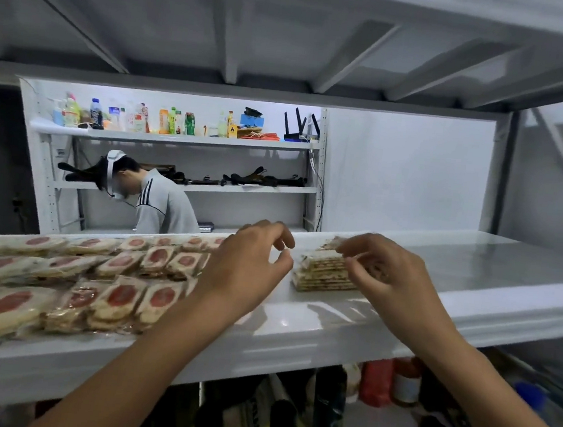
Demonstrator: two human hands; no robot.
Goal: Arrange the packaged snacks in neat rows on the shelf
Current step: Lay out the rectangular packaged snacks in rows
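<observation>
Along the left half of the shelf I see the red-spotted snack packs lying in rows that run from the front edge toward the back. My left hand hovers at the right end of those rows, its fingers loosely curled and thumb and forefinger close but holding nothing. Just to its right, near the middle of the shelf and nearer the back edge, is a small stack of cracker packs, its long side lying roughly along the shelf. My right hand is over the stack's right end and pinches the top pack, tilting it up. The stack lies between both hands, and I judge the right one better placed to move it.
</observation>
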